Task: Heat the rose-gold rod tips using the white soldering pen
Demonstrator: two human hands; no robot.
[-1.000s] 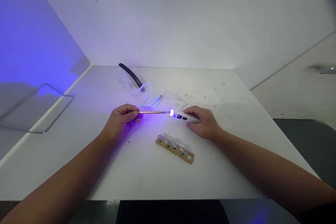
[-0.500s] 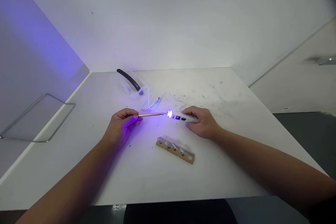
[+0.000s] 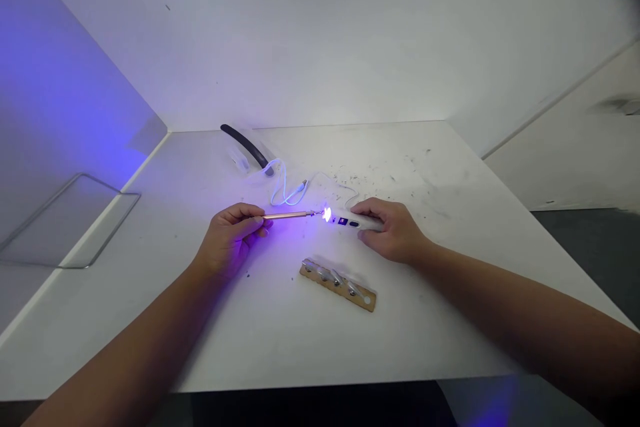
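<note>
The left hand (image 3: 230,237) closed its grip in a pinch of thumb and fingers around a slim gold pen-like tool (image 3: 287,215), which pointed inward from that grip. The right hand (image 3: 393,231) held a white handheld device (image 3: 353,222) in a pressed-together grip, with its dark display panel facing up and its nose pointing back toward the left grip. Between the two grips, the tool's thin metal tip met a bright violet glow (image 3: 327,214) at the device's nose; the glare hid whether the two actually touched. The step in hand looked like holding that tip to the glow, and it seemed to call for both grips staying steady and level. Beyond the grips, a white cable (image 3: 285,195) curled on the worktop (image 3: 400,347), leading toward a black rubber strip (image 3: 245,145) and a clear plastic packet (image 3: 240,161). Nearer the person, just below and between the grips, lay a wooden strip (image 3: 337,285) carrying metal pieces. Dark specks (image 3: 380,177) were scattered beyond the right grip.
</note>
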